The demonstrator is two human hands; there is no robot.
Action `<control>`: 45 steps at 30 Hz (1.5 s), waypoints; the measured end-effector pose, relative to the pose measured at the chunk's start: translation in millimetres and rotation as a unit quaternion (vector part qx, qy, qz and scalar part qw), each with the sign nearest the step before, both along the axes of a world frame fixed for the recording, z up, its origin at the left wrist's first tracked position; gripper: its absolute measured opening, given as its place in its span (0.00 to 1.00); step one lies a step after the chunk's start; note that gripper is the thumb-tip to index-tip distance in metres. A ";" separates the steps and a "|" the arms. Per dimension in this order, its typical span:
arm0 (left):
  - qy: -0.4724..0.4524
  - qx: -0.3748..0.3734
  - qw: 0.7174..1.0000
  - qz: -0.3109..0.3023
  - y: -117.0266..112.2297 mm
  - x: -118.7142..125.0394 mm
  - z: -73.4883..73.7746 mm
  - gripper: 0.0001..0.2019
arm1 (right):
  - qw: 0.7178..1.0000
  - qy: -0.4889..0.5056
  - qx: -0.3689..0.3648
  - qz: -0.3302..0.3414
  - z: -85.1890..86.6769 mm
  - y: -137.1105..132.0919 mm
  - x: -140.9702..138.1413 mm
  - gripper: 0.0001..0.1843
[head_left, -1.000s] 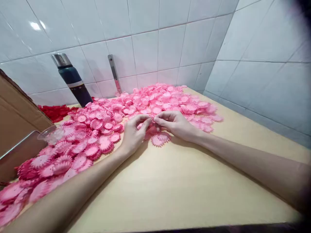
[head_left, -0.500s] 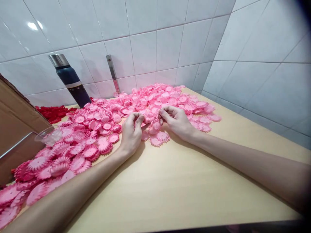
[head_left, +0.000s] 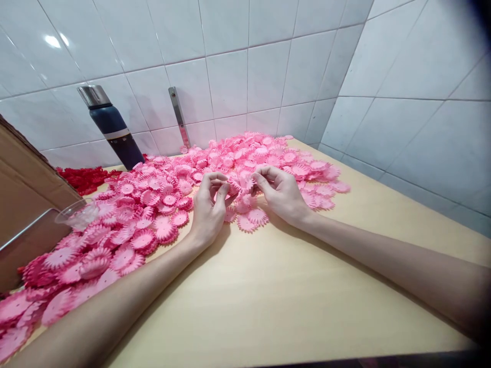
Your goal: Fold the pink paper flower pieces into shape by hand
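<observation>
A wide heap of pink paper flower pieces covers the left and back of a pale wooden tabletop. My left hand rests at the heap's near edge, its fingers curled and pinched round a pink flower piece. My right hand sits just to the right of it. Its fingertips pinch another pink flower piece. The two hands almost meet above a few loose pink pieces lying on the bare wood.
A dark blue flask with a steel cap stands against the tiled wall at the back left. A small pile of red pieces lies beside it. A cardboard box and a clear plastic cup are at the left. A metal strip leans on the tiles.
Both hands have lifted a little from the table and drawn slightly apart. Each has gone from a shared pinch at the centre to holding its own pink piece.
</observation>
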State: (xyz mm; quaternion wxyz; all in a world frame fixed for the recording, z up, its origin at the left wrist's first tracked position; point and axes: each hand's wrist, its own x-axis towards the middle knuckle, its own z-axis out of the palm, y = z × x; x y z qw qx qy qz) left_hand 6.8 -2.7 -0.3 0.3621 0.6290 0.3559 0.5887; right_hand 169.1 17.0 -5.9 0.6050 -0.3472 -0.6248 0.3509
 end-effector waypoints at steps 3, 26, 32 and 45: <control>0.044 -0.002 0.999 0.006 0.6 -2.0 0.9 0.04 | 1.000 -0.005 -0.003 0.015 0.4 -3.2 -0.1 0.13; 0.122 0.054 0.989 0.065 -4.2 1.0 5.2 0.03 | 0.983 -0.163 0.052 -0.062 2.3 -8.2 -4.5 0.12; 0.139 0.050 0.987 0.056 -8.4 3.9 5.9 0.02 | 0.971 -0.173 0.092 -0.136 2.2 -7.5 -6.4 0.12; -0.001 -0.038 0.999 0.015 2.8 -2.3 1.6 0.09 | 0.981 -0.096 0.045 -0.161 2.8 0.8 4.8 0.10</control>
